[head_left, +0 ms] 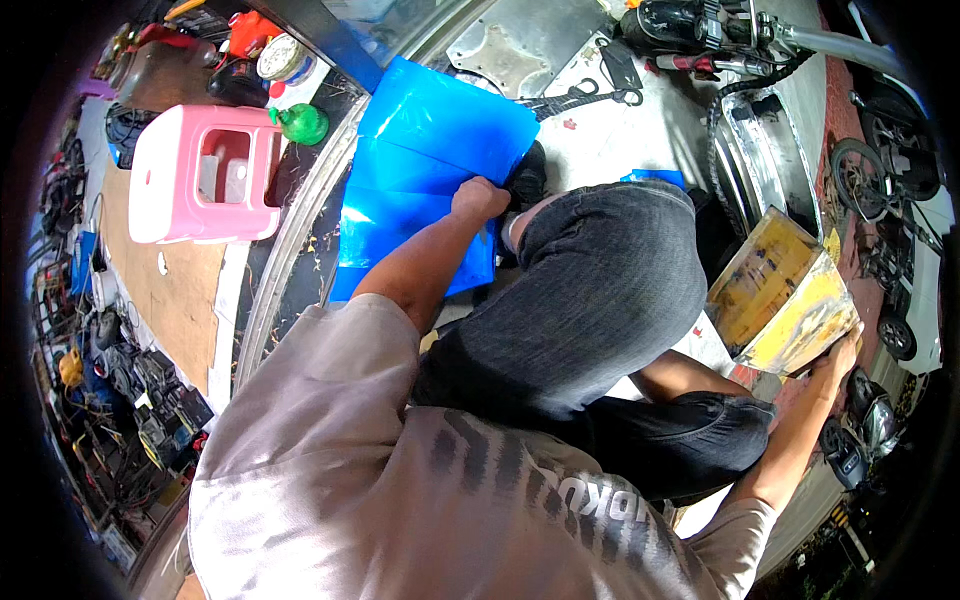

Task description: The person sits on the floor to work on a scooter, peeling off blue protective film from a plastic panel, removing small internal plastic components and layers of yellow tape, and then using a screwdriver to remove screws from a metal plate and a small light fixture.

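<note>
My left hand (480,199) is closed at the right edge of a shiny blue plastic sheet (400,170), which has fold creases across it. The sheet lies to the left of my bent leg in dark jeans, close to a dark shoe (528,175). At the far right my right hand (840,352) grips the lower corner of a worn yellow box (785,290). Dark stains and scuffs cover the box, and it sits tilted beside my knee. Part of my right hand's grip is hidden by the box.
A pink plastic container (165,180) stands at left, near a green bottle (302,124) and a white tub (285,58). Ahead lie a metal plate (520,45) and a black strap (580,98). Tools clutter the lower left; parked motorbikes (885,150) line the right.
</note>
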